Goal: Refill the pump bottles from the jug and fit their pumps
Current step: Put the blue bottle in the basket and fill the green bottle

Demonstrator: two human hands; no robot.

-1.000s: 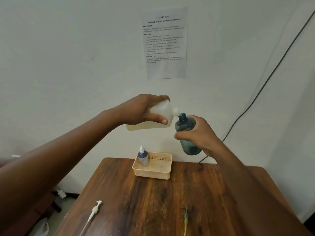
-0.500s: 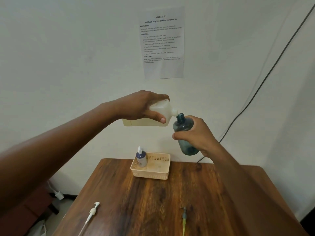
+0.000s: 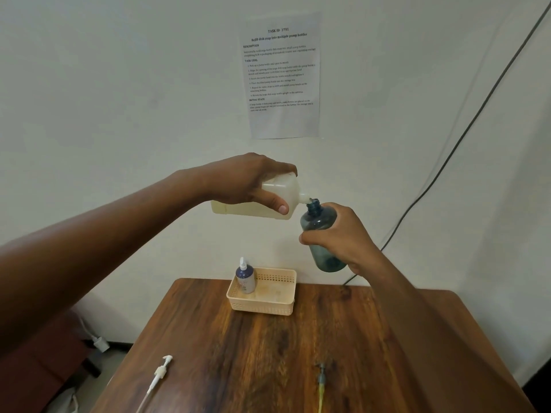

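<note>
My left hand (image 3: 247,180) grips a translucent white jug (image 3: 286,190) with pale yellow liquid, tipped on its side high above the table. Its spout touches the open mouth of a dark blue-green bottle (image 3: 317,225), which my right hand (image 3: 343,239) holds slightly tilted around its middle. A white pump (image 3: 161,372) with its long tube lies at the table's near left. A dark pump (image 3: 321,378) with a yellowish tube lies near the front, right of centre. A small purple bottle (image 3: 245,277) with a white pump fitted stands in a beige basket (image 3: 268,305).
The wooden table (image 3: 268,353) stands against a white wall with a printed task sheet (image 3: 281,76). A black cable (image 3: 447,162) runs down the wall on the right. A white plug (image 3: 100,342) lies on the floor to the left.
The jug has tipped further and its spout has come down onto the dark bottle's mouth. Both hands have shifted slightly lower in the view.
</note>
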